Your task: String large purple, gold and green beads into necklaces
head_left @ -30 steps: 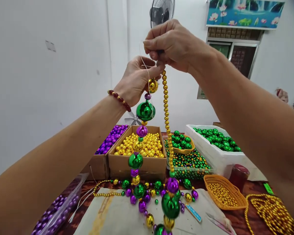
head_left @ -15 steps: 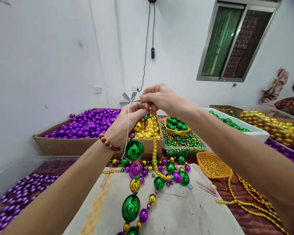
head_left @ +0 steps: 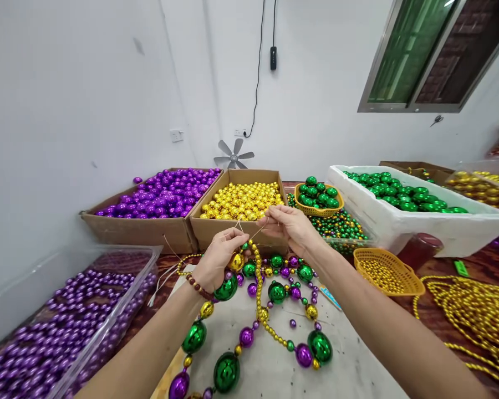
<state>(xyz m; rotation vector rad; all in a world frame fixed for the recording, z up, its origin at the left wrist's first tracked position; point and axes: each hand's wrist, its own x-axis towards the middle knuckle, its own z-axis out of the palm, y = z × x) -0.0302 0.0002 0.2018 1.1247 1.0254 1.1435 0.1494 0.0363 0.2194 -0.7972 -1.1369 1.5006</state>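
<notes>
My left hand (head_left: 222, 252) is closed in a pinch at one end of a bead necklace (head_left: 227, 372), where white string comes out past a small green bead. Gold, green and purple beads hang below it over the pale work sheet (head_left: 345, 360). To the right, my right hand (head_left: 289, 224) pinches the thin string (head_left: 258, 230), which runs taut between the two hands. A strand of small gold beads (head_left: 258, 282) drops from beside my left fingertips and curves right to a purple and a large green bead.
Cardboard boxes of purple balls (head_left: 162, 197) and gold balls (head_left: 245, 200) stand behind. A white foam box (head_left: 407, 227) holds green balls. Orange baskets (head_left: 411, 285) hold beads, a clear bin (head_left: 128, 310) holds purple beads at left, and gold strands (head_left: 469, 310) lie at right.
Both hands have come down, and my right hand has drawn away from my left, stretching string between them. The view has shifted and now shows more of the right-hand boxes.
</notes>
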